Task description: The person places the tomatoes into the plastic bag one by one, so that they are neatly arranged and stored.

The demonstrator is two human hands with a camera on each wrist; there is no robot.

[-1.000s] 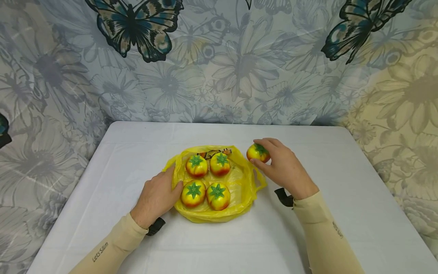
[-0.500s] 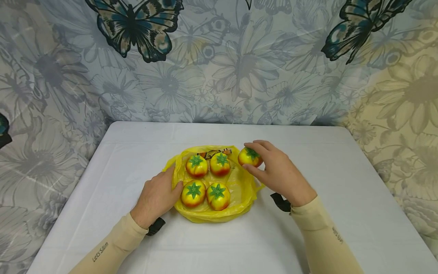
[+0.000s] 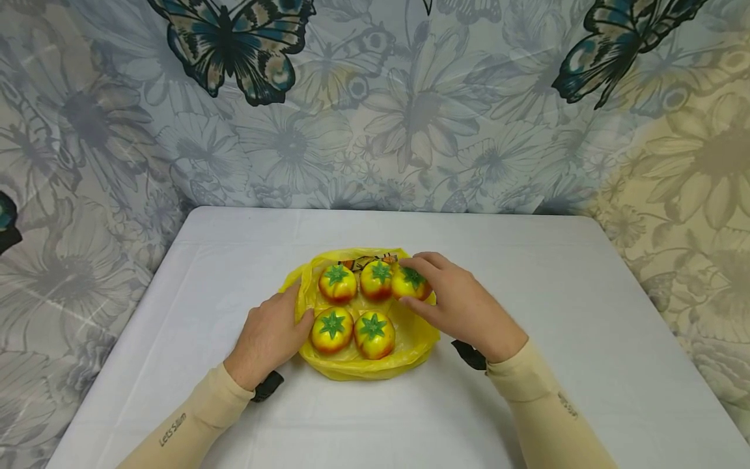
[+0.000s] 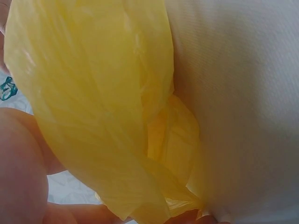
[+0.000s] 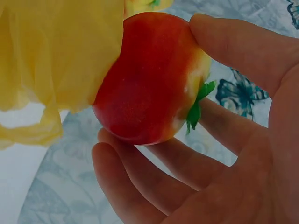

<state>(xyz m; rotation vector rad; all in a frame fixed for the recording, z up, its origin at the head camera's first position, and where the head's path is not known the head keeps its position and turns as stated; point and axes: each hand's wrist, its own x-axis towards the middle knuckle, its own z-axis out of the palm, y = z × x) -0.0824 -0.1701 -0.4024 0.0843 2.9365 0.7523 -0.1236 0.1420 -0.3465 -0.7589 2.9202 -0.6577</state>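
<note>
A yellow plastic bag (image 3: 413, 335) lies spread wide, its mouth facing up, with several toy tomatoes inside, yellow-red with green star-shaped leaves. My left hand (image 3: 272, 335) holds the bag's left rim, thumb at the inner side; in the left wrist view the yellow film (image 4: 93, 93) fills most of the picture. Between thumb and fingers of my right hand (image 3: 465, 309) is another toy tomato (image 3: 405, 284), over the bag's right side beside the back tomato (image 3: 377, 281). The right wrist view shows this tomato's red underside (image 5: 145, 79), partly covered by the bag's edge.
The bag stands on a white-covered table (image 3: 246, 241). Behind it hangs a cloth (image 3: 410, 117) printed with flowers and butterflies. A dark printed strip (image 3: 351, 264) shows at the bag's back rim. Black straps (image 3: 266, 387) sit at both wrists.
My right hand has carried its toy tomato leftward and toward me, from outside the bag's right rim to over the bag. My left hand has stayed at the left rim.
</note>
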